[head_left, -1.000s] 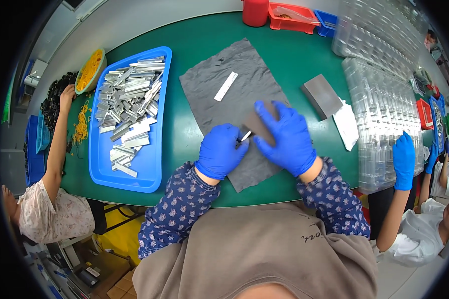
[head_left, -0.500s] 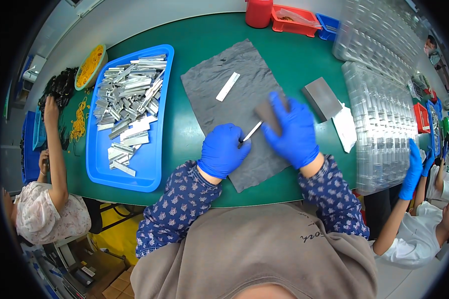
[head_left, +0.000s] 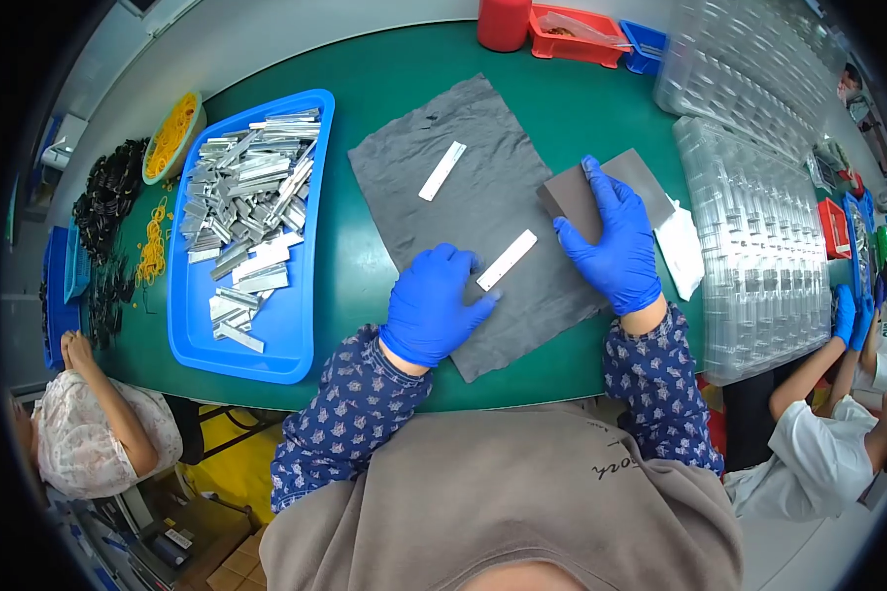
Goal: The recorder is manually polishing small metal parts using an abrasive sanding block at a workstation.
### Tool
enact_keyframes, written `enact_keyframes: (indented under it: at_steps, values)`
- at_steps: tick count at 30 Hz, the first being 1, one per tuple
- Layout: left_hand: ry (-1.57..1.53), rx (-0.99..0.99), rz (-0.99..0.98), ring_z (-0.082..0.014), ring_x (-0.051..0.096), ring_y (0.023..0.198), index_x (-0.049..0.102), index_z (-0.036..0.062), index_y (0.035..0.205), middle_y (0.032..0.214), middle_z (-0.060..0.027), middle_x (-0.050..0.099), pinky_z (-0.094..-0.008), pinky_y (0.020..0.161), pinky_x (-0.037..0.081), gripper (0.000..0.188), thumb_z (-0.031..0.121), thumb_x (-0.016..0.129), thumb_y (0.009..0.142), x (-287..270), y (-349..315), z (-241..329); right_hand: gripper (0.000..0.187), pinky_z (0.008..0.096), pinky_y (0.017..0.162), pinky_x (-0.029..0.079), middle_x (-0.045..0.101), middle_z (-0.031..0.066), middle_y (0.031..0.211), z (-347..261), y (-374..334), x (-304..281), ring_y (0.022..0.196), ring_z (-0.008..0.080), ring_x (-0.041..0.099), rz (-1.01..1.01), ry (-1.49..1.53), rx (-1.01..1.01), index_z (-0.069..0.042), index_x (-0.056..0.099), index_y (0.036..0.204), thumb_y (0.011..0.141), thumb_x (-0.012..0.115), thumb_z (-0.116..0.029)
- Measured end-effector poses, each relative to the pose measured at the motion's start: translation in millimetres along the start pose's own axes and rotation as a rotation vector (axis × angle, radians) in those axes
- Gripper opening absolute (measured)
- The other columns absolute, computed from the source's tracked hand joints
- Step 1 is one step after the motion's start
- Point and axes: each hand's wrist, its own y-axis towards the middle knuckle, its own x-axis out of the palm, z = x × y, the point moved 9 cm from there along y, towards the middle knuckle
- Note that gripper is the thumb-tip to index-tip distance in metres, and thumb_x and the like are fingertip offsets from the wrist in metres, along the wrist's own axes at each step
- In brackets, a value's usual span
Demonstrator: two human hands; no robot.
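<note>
My left hand (head_left: 432,307), in a blue glove, is open over the dark grey cloth (head_left: 424,231), thumb and fingers apart. A flat silver metal strip (head_left: 508,260) lies on the cloth with its near end by that thumb. Farther up the cloth rests a second metal strip (head_left: 443,171). My right hand (head_left: 616,246), also blue-gloved, grips a dark grey block that looks like a sanding sponge (head_left: 570,204) at the cloth's right edge. Behind it sits another grey block (head_left: 644,177), partly covered by my fingers.
On the left stands a blue tray (head_left: 291,360) heaped with metal pieces. A bowl of yellow bands (head_left: 172,138) and black cords (head_left: 108,207) are beyond it. To the right are a white cloth or paper (head_left: 680,251) and clear plastic trays (head_left: 754,256). People sit at both sides.
My right hand has moved right with the block, away from the strip. My left hand has let go of the strip, which now lies flat on the cloth.
</note>
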Motion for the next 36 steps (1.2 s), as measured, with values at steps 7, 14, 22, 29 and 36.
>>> enact_keyframes:
  at_steps: [7,14,22,29,36]
  values:
    - [0.063,-0.026,-0.025,-0.0279,0.059,0.076,0.064,0.0072,0.085,0.081,-0.0094,0.06,-0.0386,0.066,0.048,0.024,0.027,0.076,0.076,5,0,-4,0.076,0.0419,0.097,0.043,0.054,0.0234,0.122,-35,-15,18,0.11,0.0382,0.052,-0.172,-0.015,-0.033,-0.009,0.043,0.143,0.076,0.073,-0.028]
    - [0.024,0.007,0.023,-0.0292,0.058,0.074,0.063,0.0065,0.079,0.079,-0.0098,0.059,-0.0397,0.065,0.047,0.023,0.025,0.075,0.075,5,-1,-4,0.075,0.047,0.09,0.044,0.052,0.0274,0.123,-34,-15,33,0.104,0.0417,0.053,-0.201,-0.242,-0.102,-0.011,0.041,0.144,0.078,0.069,-0.035]
    - [0.019,0.025,0.041,-0.0291,0.057,0.074,0.061,0.0073,0.077,0.078,-0.0093,0.058,-0.0396,0.065,0.046,0.023,0.025,0.076,0.074,3,0,-3,0.073,0.0471,0.083,0.047,0.054,0.0286,0.115,-35,-15,27,0.094,0.0421,0.056,-0.14,-0.248,-0.155,-0.006,0.043,0.141,0.078,0.069,-0.031]
    - [-0.016,0.055,0.071,-0.0288,0.057,0.074,0.061,0.0078,0.078,0.077,-0.0088,0.058,-0.0399,0.064,0.046,0.024,0.026,0.077,0.073,2,1,-3,0.074,0.0468,0.085,0.047,0.054,0.0266,0.116,-58,-25,32,0.098,0.0414,0.055,-0.2,-0.228,-0.205,-0.009,0.042,0.142,0.076,0.07,-0.029]
    - [-0.074,0.009,-0.162,-0.0299,0.058,0.076,0.063,0.0073,0.081,0.08,-0.0095,0.06,-0.0392,0.066,0.047,0.023,0.026,0.074,0.075,8,2,-5,0.073,0.0419,0.099,0.042,0.054,0.0204,0.127,-11,-8,-13,0.113,0.0357,0.053,0.046,-0.01,-0.055,-0.008,0.045,0.142,0.076,0.074,-0.023]
